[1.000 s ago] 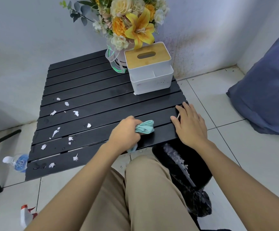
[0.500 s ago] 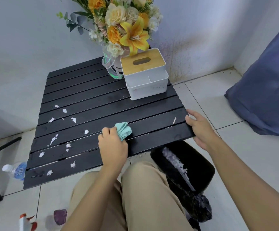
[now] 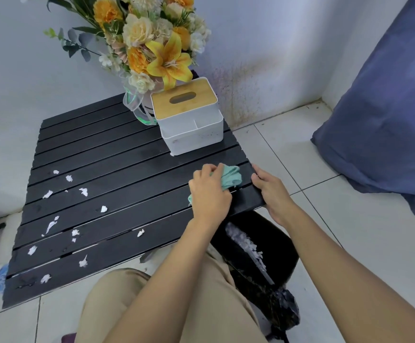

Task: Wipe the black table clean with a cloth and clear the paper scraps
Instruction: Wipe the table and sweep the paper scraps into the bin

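We look down past a tan-trousered knee to a black-lined bin (image 3: 283,248) under the right edge of the black table (image 3: 127,167). The right hand (image 3: 273,191) curls its fingers over that edge. Just beside it, the left hand (image 3: 208,194) grips a bunched green cloth (image 3: 232,177), which has slid here from mid-table. The lone scrap that lay here no longer shows and was probably swept off. Many paper scraps (image 3: 83,191) still wait on the left slats. Beyond stand a tissue box (image 3: 189,115) and flowers (image 3: 156,50).

Matt black slatted table (image 3: 117,154), crumpled cloth (image 3: 231,178) (soft, teal), torn paper scraps (image 3: 69,178).
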